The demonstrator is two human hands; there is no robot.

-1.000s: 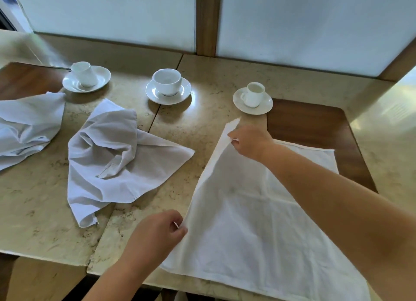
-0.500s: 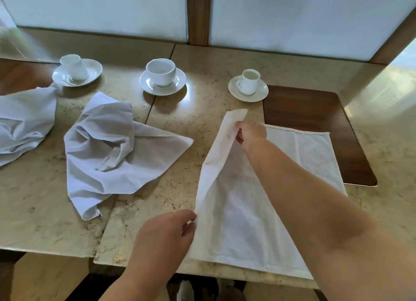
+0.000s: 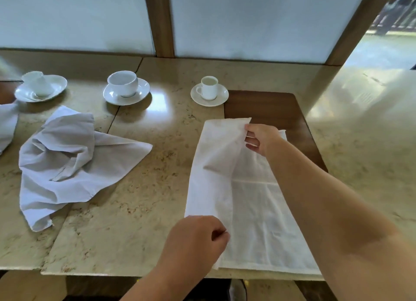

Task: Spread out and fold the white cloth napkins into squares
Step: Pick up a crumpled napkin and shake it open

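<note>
A white cloth napkin (image 3: 254,212) lies on the marble table in front of me, its left part lifted and turned over toward the right. My right hand (image 3: 262,138) pinches the far corner of that lifted flap. My left hand (image 3: 198,240) pinches the near corner of the same flap at the table's front edge. A crumpled white napkin (image 3: 67,163) lies to the left. A third napkin (image 3: 6,127) shows only partly at the left border.
Three white cups on saucers stand along the back: one at far left (image 3: 40,86), one in the middle (image 3: 125,86), one small cup (image 3: 209,91) beside a dark wooden inlay (image 3: 267,107). Frosted panels with wooden posts (image 3: 159,21) rise behind. The table's front edge (image 3: 126,273) is close.
Both hands have carried the napkin's left edge rightward, folding it over the rest of the cloth. The camera has tilted up and nearer.
</note>
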